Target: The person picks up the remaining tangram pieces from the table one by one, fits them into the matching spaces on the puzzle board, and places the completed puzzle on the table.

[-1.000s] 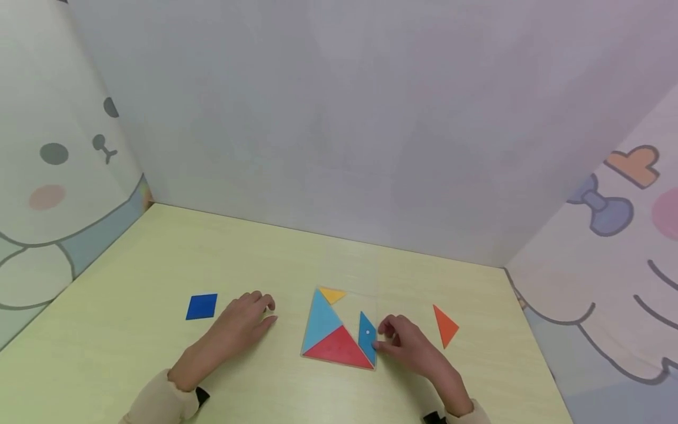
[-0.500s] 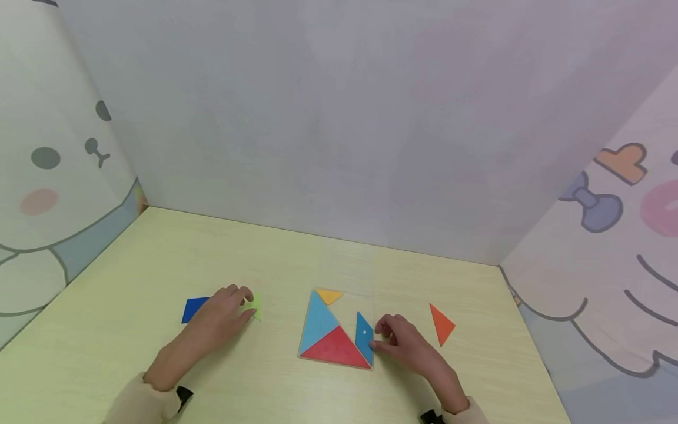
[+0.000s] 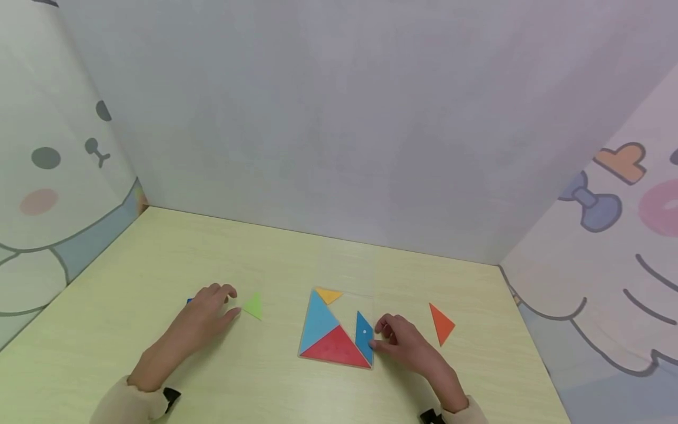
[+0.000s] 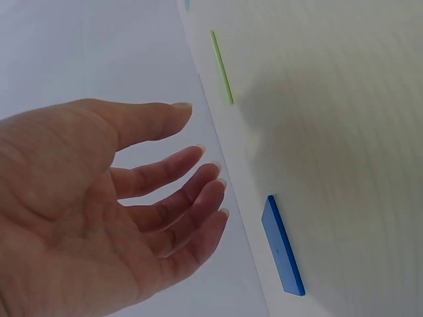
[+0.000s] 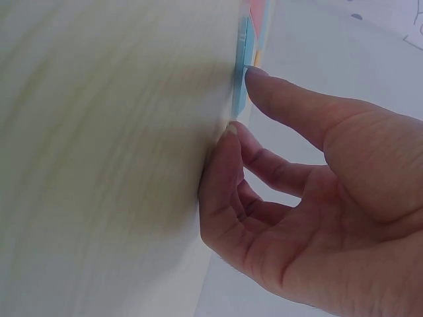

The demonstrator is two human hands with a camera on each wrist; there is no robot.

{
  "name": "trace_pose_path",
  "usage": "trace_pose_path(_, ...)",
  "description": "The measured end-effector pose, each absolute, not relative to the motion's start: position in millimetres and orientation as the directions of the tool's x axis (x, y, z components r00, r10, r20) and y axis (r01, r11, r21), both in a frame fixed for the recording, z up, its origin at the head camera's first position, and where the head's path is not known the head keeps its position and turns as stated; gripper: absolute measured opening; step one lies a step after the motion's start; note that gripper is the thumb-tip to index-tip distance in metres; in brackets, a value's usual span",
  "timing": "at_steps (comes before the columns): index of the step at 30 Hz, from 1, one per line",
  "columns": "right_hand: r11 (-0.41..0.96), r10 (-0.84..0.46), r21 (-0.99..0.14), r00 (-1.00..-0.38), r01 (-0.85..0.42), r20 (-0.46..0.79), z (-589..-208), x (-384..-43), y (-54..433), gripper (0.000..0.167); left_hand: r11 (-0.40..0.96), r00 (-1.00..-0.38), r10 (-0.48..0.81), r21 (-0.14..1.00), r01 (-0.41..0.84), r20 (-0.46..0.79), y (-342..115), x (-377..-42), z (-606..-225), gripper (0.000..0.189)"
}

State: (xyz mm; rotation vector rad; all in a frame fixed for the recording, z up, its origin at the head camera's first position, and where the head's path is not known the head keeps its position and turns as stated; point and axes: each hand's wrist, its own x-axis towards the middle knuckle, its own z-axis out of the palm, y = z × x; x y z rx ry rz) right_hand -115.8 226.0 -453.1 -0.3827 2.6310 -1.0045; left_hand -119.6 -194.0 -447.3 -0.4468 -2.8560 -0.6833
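Observation:
My left hand (image 3: 203,315) hovers over the table with its fingers loosely bent and nothing in them. Just right of its fingertips lies a lime-green triangle tile (image 3: 254,306). A dark blue four-sided tile (image 4: 283,247) is below that hand, mostly hidden by it in the head view. My right hand (image 3: 405,344) rests at the right side of a shallow tangram tray (image 3: 345,307), its thumb on a blue parallelogram tile (image 3: 364,337) and its other fingers loosely curled on the table. In the tray lie a light blue triangle (image 3: 319,321), a red triangle (image 3: 338,348) and a small yellow triangle (image 3: 329,295).
An orange triangle tile (image 3: 442,324) lies on the pale wooden table (image 3: 275,388), right of my right hand. A plain light wall (image 3: 318,118) closes off the back. Cartoon-printed panels (image 3: 625,265) stand at both sides.
My left hand has moved left, first over the green triangle and then off it, leaving it in full view and covering most of the dark blue tile. My right hand stays at the parallelogram.

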Motion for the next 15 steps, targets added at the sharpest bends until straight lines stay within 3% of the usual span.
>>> trace_pose_path(15,0.721,-0.338,-0.681,-0.922,-0.125,-0.189,-454,-115,226,0.025,0.858,-0.958,0.212,0.433,0.277,0.194,-211,-118,-456,0.032)
